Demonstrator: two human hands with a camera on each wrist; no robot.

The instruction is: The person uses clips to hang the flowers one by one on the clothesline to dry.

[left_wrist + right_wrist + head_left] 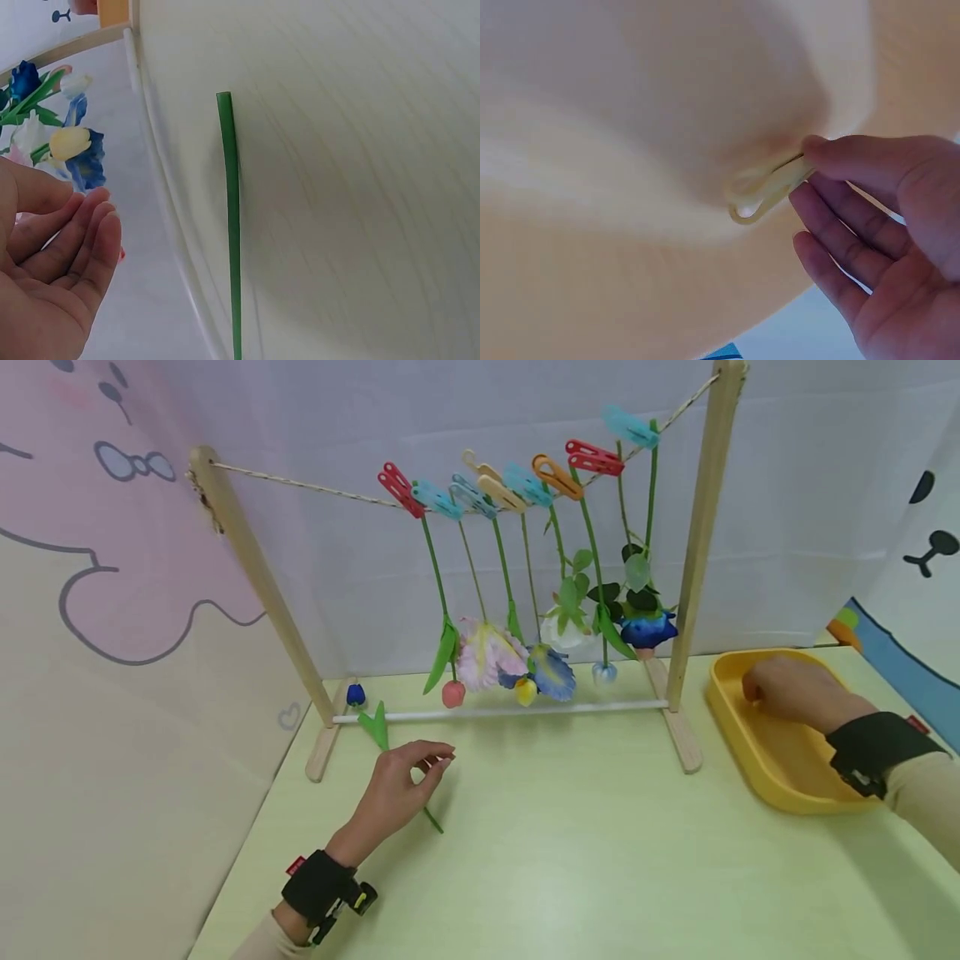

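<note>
On the green table's near-left part, the left hand (pixel 401 785) hovers with loosely spread fingers above the fallen blue flower's stem (pixel 231 225), while at the right edge the right hand (pixel 783 689) pinches a yellow clothespin (pixel 769 191) inside the yellow tray (pixel 757 752), likely for pegging the stem onto the rack's string (pixel 300 485).

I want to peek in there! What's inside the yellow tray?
Inside the yellow tray the right hand pinches a pale yellow clothespin. The hand covers part of the tray's floor, so anything else under it stays hidden.
</note>
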